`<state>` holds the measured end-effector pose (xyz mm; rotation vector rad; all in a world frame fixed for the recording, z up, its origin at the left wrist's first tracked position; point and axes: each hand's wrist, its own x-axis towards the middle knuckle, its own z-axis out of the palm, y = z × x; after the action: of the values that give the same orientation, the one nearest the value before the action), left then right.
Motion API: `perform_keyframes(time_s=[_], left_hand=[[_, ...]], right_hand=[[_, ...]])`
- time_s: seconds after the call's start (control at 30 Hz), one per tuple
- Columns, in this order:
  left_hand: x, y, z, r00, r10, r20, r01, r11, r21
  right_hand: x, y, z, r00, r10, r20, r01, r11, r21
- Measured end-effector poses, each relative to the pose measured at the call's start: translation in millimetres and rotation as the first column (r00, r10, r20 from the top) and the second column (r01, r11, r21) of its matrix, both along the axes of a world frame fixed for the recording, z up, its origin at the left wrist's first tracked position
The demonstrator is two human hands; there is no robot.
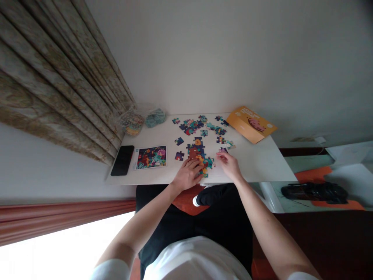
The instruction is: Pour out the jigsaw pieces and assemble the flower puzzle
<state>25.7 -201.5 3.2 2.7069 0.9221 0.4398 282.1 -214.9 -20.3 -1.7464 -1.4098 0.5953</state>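
My left hand (188, 175) lies over the near edge of a partly joined jigsaw section (196, 153), its fingers on the colourful pieces. My right hand (230, 165) hovers just to the right, fingertips close to a small loose puzzle piece (223, 150). Whether those fingers pinch anything is hidden at this distance. Several more loose pieces (190, 126) are scattered across the far part of the white table (256, 163). A printed picture card (151, 157) lies left of my hands.
A black phone (122, 160) lies at the table's left end, and an orange box (251, 124) sits at the far right corner. Two clear bags (132, 122) of pieces stand by the patterned curtain (58, 85). My dark-trousered legs (215, 210) are below the near edge.
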Motion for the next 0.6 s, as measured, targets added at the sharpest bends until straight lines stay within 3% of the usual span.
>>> perform_keyframes(time_s=[0.1,0.23,0.47,0.6], left_hand=[[4.7,1.4,-0.6,0.999,-0.005,-0.035,0.005,1.000,0.014],[13.4,0.9,-4.2,0.996,-0.043,-0.074,0.045,0.999,0.020],[19.8,-0.5,-8.4,0.993,-0.033,-0.109,0.033,0.999,-0.001],[19.0,0.8,-9.0,0.995,-0.040,-0.094,0.040,0.999,-0.007]], right_hand=[[15.9,-10.1,1.5,1.000,0.008,0.009,-0.009,0.997,0.076],[22.2,-24.2,3.0,0.978,0.167,0.121,-0.182,0.975,0.124],[10.3,-29.4,4.4,0.911,0.220,0.349,-0.241,0.970,0.016],[4.2,-27.0,-0.7,0.870,0.188,0.455,-0.222,0.975,0.022]])
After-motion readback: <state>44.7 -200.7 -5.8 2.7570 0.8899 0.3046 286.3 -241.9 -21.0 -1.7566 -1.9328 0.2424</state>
